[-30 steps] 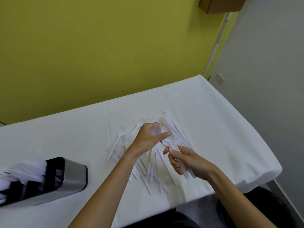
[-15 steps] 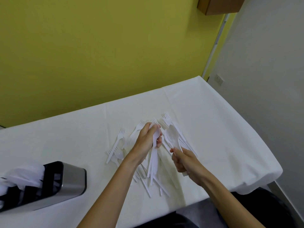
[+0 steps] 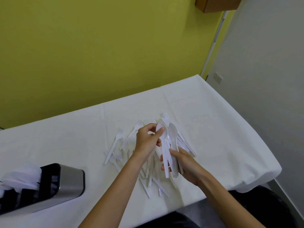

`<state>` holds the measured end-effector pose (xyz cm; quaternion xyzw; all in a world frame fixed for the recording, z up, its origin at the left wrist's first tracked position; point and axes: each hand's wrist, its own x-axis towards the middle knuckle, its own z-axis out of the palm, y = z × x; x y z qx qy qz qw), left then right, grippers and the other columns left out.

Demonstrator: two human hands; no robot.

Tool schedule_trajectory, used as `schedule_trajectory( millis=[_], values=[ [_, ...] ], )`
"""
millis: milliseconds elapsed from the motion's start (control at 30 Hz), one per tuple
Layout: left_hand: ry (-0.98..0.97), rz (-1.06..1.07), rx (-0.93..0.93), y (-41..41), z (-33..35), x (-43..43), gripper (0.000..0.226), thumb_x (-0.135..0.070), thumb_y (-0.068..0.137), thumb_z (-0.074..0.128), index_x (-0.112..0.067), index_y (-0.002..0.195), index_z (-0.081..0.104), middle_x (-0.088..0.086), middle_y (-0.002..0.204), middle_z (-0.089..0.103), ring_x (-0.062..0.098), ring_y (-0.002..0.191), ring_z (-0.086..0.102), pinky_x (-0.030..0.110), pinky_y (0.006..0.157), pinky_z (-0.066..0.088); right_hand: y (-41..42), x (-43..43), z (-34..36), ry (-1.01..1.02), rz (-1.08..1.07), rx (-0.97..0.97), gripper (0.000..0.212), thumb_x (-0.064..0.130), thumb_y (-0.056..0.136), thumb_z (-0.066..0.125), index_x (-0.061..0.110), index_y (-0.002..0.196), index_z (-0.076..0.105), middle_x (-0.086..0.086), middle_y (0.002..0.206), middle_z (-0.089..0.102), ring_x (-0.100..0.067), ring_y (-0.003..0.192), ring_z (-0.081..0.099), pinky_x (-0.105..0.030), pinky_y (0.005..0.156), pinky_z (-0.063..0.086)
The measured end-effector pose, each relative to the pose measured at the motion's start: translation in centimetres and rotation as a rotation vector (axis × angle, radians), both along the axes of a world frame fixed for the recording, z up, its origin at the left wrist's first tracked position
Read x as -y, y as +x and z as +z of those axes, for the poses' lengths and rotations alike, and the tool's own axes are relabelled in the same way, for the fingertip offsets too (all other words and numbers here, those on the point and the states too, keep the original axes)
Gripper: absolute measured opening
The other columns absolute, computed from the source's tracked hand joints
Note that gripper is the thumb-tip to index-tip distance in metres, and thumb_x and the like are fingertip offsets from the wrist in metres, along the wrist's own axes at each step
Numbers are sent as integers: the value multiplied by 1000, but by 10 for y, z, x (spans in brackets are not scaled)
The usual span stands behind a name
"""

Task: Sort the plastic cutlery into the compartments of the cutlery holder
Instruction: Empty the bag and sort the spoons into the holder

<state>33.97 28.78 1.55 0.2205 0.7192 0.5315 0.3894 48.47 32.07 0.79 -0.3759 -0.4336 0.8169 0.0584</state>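
A white plastic spoon (image 3: 164,150) is pinched by its bowl in the left hand (image 3: 148,142) and laid against a bundle of white plastic spoons (image 3: 172,134) gripped by the handles in the right hand (image 3: 187,167), seemingly so like pieces are carried together. Loose white plastic forks (image 3: 125,142) are heaped beneath at centre frame; the black-and-steel cutlery holder (image 3: 69,180) is set well apart, lower left.

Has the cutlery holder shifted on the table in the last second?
No. The cutlery holder lies just as far left of the tablecloth crease as before. Only the camera view has drifted slightly.
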Motion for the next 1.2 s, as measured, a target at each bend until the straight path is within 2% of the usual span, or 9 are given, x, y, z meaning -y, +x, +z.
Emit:
schedule_trajectory(
  millis=[167,300,467,567,700,900,967,1067,1200],
  values=[
    [-3,-123,76,-2,4,-1,14,-15,87,69,-3,93,69,2,82,60,9,49,58,22,54,52,6,-5,0,10,75,39,27,19,101,39,4,111,59,-10,84,71,-31,79,71,-30,66,55],
    [9,-65,-117,-1,2,-4,8,-10,82,73,-8,88,68,-1,74,57,13,46,59,21,49,49,11,-6,-1,-116,62,-9,31,18,102,39,0,107,63,-13,91,71,-31,86,71,-30,70,55],
    [34,-61,-298,2,-10,-6,11,-18,79,76,-18,88,69,-9,84,59,6,70,55,10,61,44,12,-5,-9,-234,-6,-99,28,22,100,41,8,120,55,-6,78,57,-16,58,50,-26,59,42],
    [15,-67,-254,2,-15,-7,12,-21,81,74,-18,91,68,-5,92,63,9,76,59,11,59,45,10,-4,-12,-250,-31,-157,33,30,102,34,9,121,51,-1,67,41,-11,50,34,-21,50,31],
    [17,-130,-149,2,-14,-8,19,-18,80,75,-18,98,67,4,84,59,16,58,57,22,44,44,12,-3,-14,-260,-50,-152,46,48,101,27,11,110,53,2,62,29,-7,45,22,-19,46,27],
    [11,-141,-28,-4,-6,-13,19,-25,90,65,-9,99,68,3,86,65,13,58,61,26,50,49,22,-11,-13,-142,-101,-62,24,35,96,45,16,83,44,3,61,15,-6,43,16,-16,38,20],
    [-53,-73,-115,-11,-15,-12,20,-26,94,58,-9,95,67,2,86,66,13,61,61,24,51,47,31,-18,-19,-57,-126,21,29,33,101,40,16,77,41,1,59,22,-8,43,17,-17,38,20],
    [-232,-107,-387,-18,-36,-5,14,-26,93,56,-15,91,65,-2,90,64,16,85,62,23,66,44,44,-25,-24,56,-145,107,31,32,102,39,14,78,42,-5,64,37,-11,44,19,-21,41,21],
    [-468,-218,-589,-10,-50,-2,38,-42,89,59,-15,115,54,0,108,54,20,97,58,29,72,41,54,-28,-24,160,-126,216,32,37,99,41,16,76,45,-14,79,35,-16,49,20,-35,57,13]
  ],
)
